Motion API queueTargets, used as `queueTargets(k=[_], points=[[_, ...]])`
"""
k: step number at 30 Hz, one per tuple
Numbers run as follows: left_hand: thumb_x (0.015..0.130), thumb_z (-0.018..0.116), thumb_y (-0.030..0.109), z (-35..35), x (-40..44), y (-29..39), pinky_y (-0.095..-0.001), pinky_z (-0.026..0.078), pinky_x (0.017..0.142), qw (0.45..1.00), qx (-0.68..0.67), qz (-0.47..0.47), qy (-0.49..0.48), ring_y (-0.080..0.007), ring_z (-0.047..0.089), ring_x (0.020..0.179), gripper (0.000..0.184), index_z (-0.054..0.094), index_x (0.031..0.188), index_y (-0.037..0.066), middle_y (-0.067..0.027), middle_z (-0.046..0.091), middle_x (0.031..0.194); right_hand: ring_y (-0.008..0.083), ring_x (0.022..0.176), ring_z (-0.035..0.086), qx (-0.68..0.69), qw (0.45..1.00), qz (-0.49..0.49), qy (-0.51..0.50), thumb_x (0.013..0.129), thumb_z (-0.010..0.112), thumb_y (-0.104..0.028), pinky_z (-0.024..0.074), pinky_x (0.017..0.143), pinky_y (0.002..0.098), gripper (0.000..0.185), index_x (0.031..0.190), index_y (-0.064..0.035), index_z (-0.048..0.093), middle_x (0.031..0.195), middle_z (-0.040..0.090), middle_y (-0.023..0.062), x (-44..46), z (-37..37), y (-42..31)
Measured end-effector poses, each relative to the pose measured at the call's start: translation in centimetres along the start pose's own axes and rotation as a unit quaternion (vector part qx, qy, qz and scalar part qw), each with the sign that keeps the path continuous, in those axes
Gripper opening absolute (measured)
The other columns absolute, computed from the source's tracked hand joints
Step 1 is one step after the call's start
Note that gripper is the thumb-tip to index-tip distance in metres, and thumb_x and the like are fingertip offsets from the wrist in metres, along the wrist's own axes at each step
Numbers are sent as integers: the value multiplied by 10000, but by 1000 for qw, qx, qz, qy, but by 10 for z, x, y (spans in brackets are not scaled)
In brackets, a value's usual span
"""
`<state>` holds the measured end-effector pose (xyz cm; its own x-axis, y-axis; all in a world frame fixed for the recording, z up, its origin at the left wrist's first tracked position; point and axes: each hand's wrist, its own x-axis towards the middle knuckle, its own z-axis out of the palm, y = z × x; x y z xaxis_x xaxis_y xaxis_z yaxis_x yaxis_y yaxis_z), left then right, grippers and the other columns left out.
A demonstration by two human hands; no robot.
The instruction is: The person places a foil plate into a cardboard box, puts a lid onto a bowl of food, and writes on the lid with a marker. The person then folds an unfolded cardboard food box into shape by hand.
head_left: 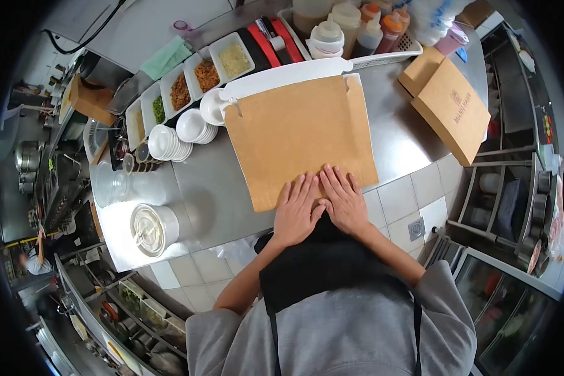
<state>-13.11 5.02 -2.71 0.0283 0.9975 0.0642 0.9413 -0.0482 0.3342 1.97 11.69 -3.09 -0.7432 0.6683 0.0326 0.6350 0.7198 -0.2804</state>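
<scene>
touching cardboard (301, 138), bowls (193, 127) beside, bottles (390, 32) behind

Palms of the left hand (297, 210) and right hand (346, 202) are hidden, face down against a brown cardboard sheet (297, 138) that conceals the counter (203, 194) beneath. The near edge cuts off the worker's grey shirt (344, 332); the far edge crops a plastic-wrapped stack (429, 19). At right, the emblem on a brown box (451, 116) is too small to make out, and the contents of a glass-fronted cooler (504, 316) blur. At left, a second person (39, 262) appears tiny and indistinct.
</scene>
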Motion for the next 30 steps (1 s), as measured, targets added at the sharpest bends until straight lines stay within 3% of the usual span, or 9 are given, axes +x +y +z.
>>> queueTargets(k=[1, 10, 18, 19, 22, 25, 28, 29, 30], points=[[919, 359, 391, 0, -2, -3, -439, 130, 1088, 1000, -20, -10, -22, -284, 231, 1337, 618, 257, 1376, -12, -154, 270, 1436, 223, 1346, 226, 6, 1000, 11, -4, 893, 414, -393, 146, 1092, 426, 609, 1385, -60, 280, 1457, 251, 74, 2, -4, 5], [920, 347, 421, -9, -42, -37, -467, 122, 1089, 982, -17, -187, 12, -375, 138, 1351, 691, 151, 1395, -42, -235, 159, 1450, 237, 1357, 197, -27, 991, 130, 0, 919, 364, -412, 135, 1088, 472, 607, 1415, -94, 216, 1474, 204, 84, -7, -18, 42], [937, 351, 388, -17, -58, -71, -496, 62, 1080, 938, 33, -332, 96, -379, 112, 1353, 659, 135, 1402, -26, -238, 126, 1456, 294, 1379, 90, -32, 964, 257, 53, 951, 322, -333, 67, 1072, 514, 538, 1398, -44, 243, 1489, 113, 143, -15, -21, 93], [940, 358, 376, -23, -59, -74, -498, 53, 1077, 927, 25, -355, 118, -377, 119, 1352, 646, 142, 1402, -21, -237, 143, 1452, 353, 1349, 166, -20, 964, 243, 108, 942, 361, -331, 162, 1051, 510, 519, 1338, 3, 341, 1451, 176, 220, -5, -29, 96], [940, 417, 313, -57, -24, -78, -458, 210, 1044, 938, -65, -276, 201, -352, 284, 1301, 576, 235, 1377, -14, -236, 306, 1391, 321, 1262, 367, 219, 939, 189, 187, 930, 427, -306, 296, 1010, 415, 501, 1306, 24, 390, 1357, 361, 245, 42, -49, 107], [917, 495, 234, -74, 23, -71, -388, 379, 924, 881, -303, -251, 262, -285, 478, 1147, 511, 330, 1331, -17, -198, 491, 1245, 194, 932, 571, 451, 845, 199, 205, 916, 487, -270, 438, 804, 288, 472, 1278, 28, 435, 1094, 581, 176, 93, -62, 95], [902, 533, 208, -87, 46, -61, -335, 451, 800, 875, -323, -179, 314, -227, 552, 997, 487, 374, 1307, -9, -160, 567, 1121, 79, 693, 492, 462, 830, 206, 235, 909, 519, -237, 421, 631, 234, 455, 1279, 16, 447, 889, 597, 57, 120, -61, 93], [893, 549, 183, -93, 48, -56, -328, 423, 849, 856, -366, -193, 311, -198, 516, 1018, 485, 378, 1303, -10, -143, 538, 1153, 66, 618, 407, 476, 820, 154, 278, 914, 511, -229, 377, 553, 227, 471, 1311, 5, 410, 804, 542, 16, 122, -59, 91], [895, 547, 184, -98, 49, -54, -326, 408, 870, 864, -334, -208, 313, -199, 503, 1041, 484, 374, 1304, -10, -145, 521, 1177, 63, 629, 411, 469, 818, 136, 305, 920, 504, -232, 375, 563, 219, 459, 1303, 5, 415, 800, 534, 8, 121, -66, 83]])
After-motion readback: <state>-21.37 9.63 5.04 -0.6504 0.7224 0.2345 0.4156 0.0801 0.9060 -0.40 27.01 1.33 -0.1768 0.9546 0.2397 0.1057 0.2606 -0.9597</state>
